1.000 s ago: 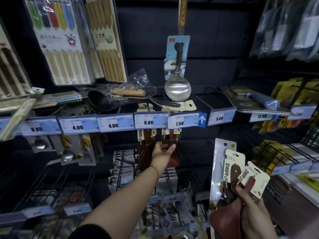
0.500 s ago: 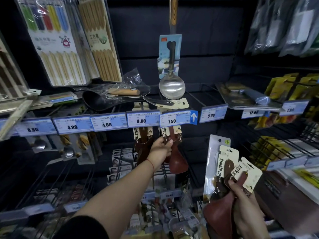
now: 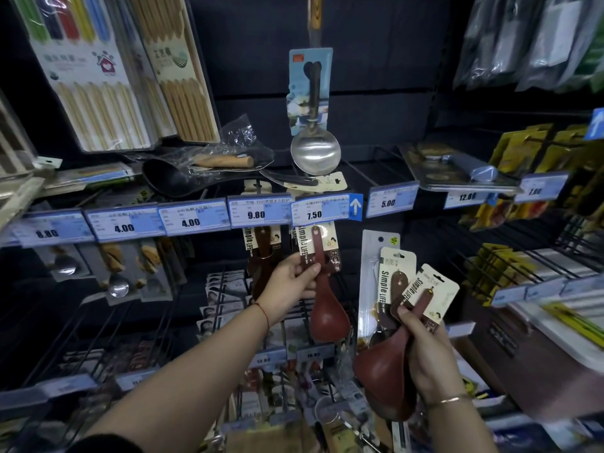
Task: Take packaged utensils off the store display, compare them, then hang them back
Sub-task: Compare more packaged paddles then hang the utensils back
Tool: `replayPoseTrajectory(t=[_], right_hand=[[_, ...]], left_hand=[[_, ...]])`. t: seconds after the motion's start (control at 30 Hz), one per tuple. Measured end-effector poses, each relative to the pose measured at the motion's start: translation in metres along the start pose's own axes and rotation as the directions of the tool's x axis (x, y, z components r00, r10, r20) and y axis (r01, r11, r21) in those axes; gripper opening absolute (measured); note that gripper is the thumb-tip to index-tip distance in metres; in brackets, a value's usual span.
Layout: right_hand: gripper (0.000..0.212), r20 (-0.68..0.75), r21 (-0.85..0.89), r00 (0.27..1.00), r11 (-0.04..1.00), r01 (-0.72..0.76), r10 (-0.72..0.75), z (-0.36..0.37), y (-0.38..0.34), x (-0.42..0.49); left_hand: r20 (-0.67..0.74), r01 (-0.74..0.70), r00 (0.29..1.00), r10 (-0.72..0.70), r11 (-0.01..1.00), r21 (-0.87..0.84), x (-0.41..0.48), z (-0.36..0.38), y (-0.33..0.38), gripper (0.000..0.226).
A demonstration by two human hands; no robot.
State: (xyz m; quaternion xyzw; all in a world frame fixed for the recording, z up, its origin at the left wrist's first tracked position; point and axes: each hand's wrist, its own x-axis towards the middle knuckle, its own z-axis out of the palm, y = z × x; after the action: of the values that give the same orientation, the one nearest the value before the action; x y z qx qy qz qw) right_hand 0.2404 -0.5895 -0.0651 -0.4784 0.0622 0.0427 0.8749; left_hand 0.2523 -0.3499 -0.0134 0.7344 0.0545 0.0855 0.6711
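Observation:
My left hand (image 3: 291, 282) grips the handle of a brown carded spoon (image 3: 327, 313) that hangs just under the 7.50 price tag (image 3: 322, 212); its card reads "Simple LIFE". A second brown spoon (image 3: 260, 253) hangs to the left behind my fingers, under the 9.80 tag. My right hand (image 3: 425, 358) holds a fan of packaged utensils (image 3: 397, 289) low at the right: two cream "Simple LIFE" cards with brown spoons and a taller clear-and-white pack behind them. Their brown bowls (image 3: 379, 367) overlap below my thumb.
A steel ladle on a blue card (image 3: 313, 148) hangs above the price rail. A black ladle (image 3: 170, 178) and a bagged wooden-handled tool lie on the shelf at left. Chopstick packs (image 3: 98, 76) hang upper left. Wire pegs with yellow packs (image 3: 523, 152) jut out at the right.
My left hand has closed on the brown spoon under the 7.50 tag and drawn it forward and down, so its whole bowl now shows. My right hand has kept its packs steady.

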Motion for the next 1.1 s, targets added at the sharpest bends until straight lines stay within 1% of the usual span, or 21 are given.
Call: replayPoseTrajectory(t=[0.07,0.2,0.27,0.37,0.53,0.67,0.73,0.87,0.93,1.0,1.1], right_hand=[[0.040,0.006,-0.014,1.000,1.000,-0.003,0.003,0.001,0.001,0.001],[0.041,0.005,-0.021,1.000,1.000,-0.008,0.008,0.004,0.003,0.003],[0.041,0.001,-0.014,1.000,1.000,-0.014,0.014,0.005,0.004,0.002],[0.039,-0.008,-0.017,0.999,0.999,-0.032,0.032,0.004,0.006,0.003],[0.049,-0.030,-0.036,0.999,0.999,-0.041,0.040,0.007,0.009,0.002],[0.049,-0.011,-0.028,0.999,0.999,-0.034,0.034,0.016,0.011,-0.005],[0.045,0.016,-0.038,0.999,0.999,-0.027,0.028,0.022,0.012,-0.010],[0.032,0.020,-0.047,0.999,0.998,-0.029,0.030,0.042,0.019,-0.020],[0.033,0.042,-0.044,0.999,0.999,-0.030,0.032,0.052,0.025,-0.023],[0.038,0.054,-0.028,0.998,0.999,-0.035,0.036,0.060,0.030,-0.028],[0.037,0.059,-0.012,0.998,1.000,-0.026,0.027,0.067,0.034,-0.036]], left_hand=[[0.016,-0.009,1.000,0.009,1.000,0.003,-0.009,-0.002,0.001,0.030],[0.106,-0.034,0.994,0.035,0.999,-0.017,-0.032,-0.009,0.005,0.019],[0.132,-0.024,0.991,0.026,0.999,-0.022,-0.043,-0.013,0.006,0.016],[0.170,-0.012,0.985,0.013,1.000,-0.005,-0.056,-0.018,0.004,0.017],[0.183,0.045,0.982,-0.056,0.997,0.061,-0.073,-0.033,-0.001,0.015],[0.122,0.112,0.985,-0.124,0.989,0.101,-0.087,-0.052,-0.012,0.021],[0.072,0.127,0.988,-0.136,0.985,0.113,-0.095,-0.065,-0.016,0.019],[-0.007,0.181,0.983,-0.181,0.979,0.092,-0.112,-0.097,-0.021,0.028],[-0.046,0.191,0.981,-0.188,0.978,0.082,-0.119,-0.117,-0.025,0.029],[-0.078,0.185,0.981,-0.179,0.979,0.083,-0.123,-0.135,-0.028,0.027],[-0.120,0.154,0.981,-0.152,0.988,0.003,-0.125,-0.155,-0.027,0.017]])
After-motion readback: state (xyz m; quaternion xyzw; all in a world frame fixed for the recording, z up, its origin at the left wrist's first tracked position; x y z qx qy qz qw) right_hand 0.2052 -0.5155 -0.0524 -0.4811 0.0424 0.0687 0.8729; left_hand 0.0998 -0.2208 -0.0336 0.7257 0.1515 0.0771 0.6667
